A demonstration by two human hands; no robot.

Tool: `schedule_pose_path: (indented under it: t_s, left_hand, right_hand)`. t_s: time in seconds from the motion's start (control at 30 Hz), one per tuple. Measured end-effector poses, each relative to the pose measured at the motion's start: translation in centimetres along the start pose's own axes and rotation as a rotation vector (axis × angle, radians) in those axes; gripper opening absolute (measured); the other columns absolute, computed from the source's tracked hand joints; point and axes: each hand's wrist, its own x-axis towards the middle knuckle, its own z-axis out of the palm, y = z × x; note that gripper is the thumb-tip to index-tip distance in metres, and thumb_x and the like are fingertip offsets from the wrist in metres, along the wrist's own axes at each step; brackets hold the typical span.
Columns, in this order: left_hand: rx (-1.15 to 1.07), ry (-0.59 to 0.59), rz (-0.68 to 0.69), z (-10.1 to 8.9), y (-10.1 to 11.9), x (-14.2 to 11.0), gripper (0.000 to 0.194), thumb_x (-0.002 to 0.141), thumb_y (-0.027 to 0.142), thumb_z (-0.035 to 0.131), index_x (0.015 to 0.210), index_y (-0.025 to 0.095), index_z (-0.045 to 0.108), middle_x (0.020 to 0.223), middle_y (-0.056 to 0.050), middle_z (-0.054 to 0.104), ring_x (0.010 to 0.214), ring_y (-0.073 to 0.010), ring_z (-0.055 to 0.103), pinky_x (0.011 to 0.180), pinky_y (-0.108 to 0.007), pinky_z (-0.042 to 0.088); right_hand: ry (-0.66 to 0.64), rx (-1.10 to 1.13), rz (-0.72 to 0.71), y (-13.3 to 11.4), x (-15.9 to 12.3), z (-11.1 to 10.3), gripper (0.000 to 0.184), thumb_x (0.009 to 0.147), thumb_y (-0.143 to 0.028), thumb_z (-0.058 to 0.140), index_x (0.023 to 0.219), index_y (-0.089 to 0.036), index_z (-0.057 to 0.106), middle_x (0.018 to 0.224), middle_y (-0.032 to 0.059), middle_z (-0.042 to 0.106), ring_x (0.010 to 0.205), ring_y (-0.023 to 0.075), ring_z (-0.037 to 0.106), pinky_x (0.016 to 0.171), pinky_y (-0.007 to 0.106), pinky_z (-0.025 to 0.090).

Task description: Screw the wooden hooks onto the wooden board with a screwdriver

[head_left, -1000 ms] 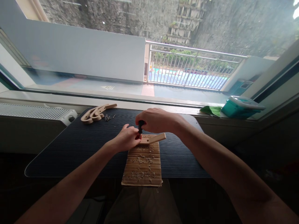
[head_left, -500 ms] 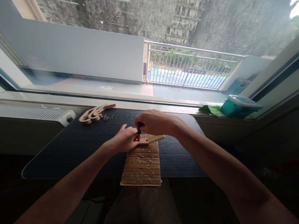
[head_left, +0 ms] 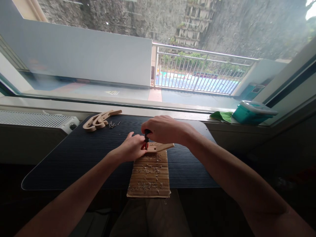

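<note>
Little has moved since the frame a second ago: the scene sits slightly further left and both hands stay over the same spot. Corrugated cardboard [head_left: 150,184] reaches past the near edge of the dark surface [head_left: 86,158], and a wooden piece [head_left: 161,148] lies across its far part, the right end projecting beyond the cardboard's right side. Broad stretches of surface run from the cardboard toward the left and right edges. Near the far left corner rest curved wooden parts [head_left: 106,116], with loose screws [head_left: 112,125] just beside them. Beyond the far edge, toward the right corner, a green cloth [head_left: 222,116] and a teal box [head_left: 254,113] stand on the windowsill [head_left: 185,113].

The right hand [head_left: 163,129] has its grip wrapped around an upright black-handled tool [head_left: 147,134], above the wooden piece. The left hand [head_left: 132,148] holds the wooden piece beside the tool's lower end, its grip narrow, one digit sticking out.

Fingers cover the wooden piece's left end and most of the handle. Reddish color near the tip is hard to make out; whether the left fingertips also pinch something, I cannot tell.
</note>
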Motion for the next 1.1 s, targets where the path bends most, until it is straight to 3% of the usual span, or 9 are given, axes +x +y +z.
schedule_pose_path:
  t_s: [0.23, 0.47, 0.9, 1.1]
  left_hand:
    - [0.021, -0.023, -0.013, -0.04, 0.0, -0.08, 0.011, 0.075, 0.026, 0.052, 0.076, 0.02, 0.062, 0.078, -0.001, 0.067, 0.087, -0.0224, 0.059, 0.1, -0.054, 0.023]
    - [-0.017, -0.009, -0.009, -0.05, 0.02, -0.07, 0.008, 0.074, 0.025, 0.054, 0.072, 0.02, 0.061, 0.076, -0.001, 0.067, 0.085, -0.0207, 0.058, 0.098, -0.05, 0.026]
    - [0.019, -0.005, 0.004, 0.11, -0.24, -0.13, 0.013, 0.076, 0.03, 0.053, 0.072, 0.021, 0.062, 0.074, -0.001, 0.067, 0.081, -0.0199, 0.059, 0.1, -0.053, 0.024]
    - [-0.011, -0.008, -0.003, -0.12, 0.0, -0.06, 0.011, 0.075, 0.025, 0.052, 0.071, 0.021, 0.062, 0.074, 0.0, 0.068, 0.083, -0.0206, 0.06, 0.099, -0.05, 0.026]
  right_hand:
    - [0.007, -0.034, 0.023, -0.22, 0.05, 0.09, 0.024, 0.08, -0.017, 0.047, 0.089, -0.016, 0.069, 0.082, 0.0082, 0.067, 0.067, 0.0133, 0.049, 0.057, 0.028, 0.028]
    - [-0.024, 0.006, 0.01, -0.39, -0.12, -0.25, 0.029, 0.077, -0.014, 0.052, 0.099, -0.023, 0.068, 0.089, 0.0033, 0.068, 0.072, 0.0134, 0.051, 0.059, 0.026, 0.029]
    - [-0.012, 0.0, 0.01, 0.22, 0.09, 0.22, 0.025, 0.08, -0.016, 0.047, 0.091, -0.015, 0.069, 0.083, 0.0076, 0.067, 0.067, 0.0128, 0.048, 0.056, 0.026, 0.028]
    - [-0.007, 0.012, 0.021, -0.1, 0.01, -0.25, 0.031, 0.08, -0.02, 0.048, 0.106, -0.022, 0.066, 0.093, 0.0054, 0.068, 0.075, 0.0148, 0.052, 0.06, 0.027, 0.028]
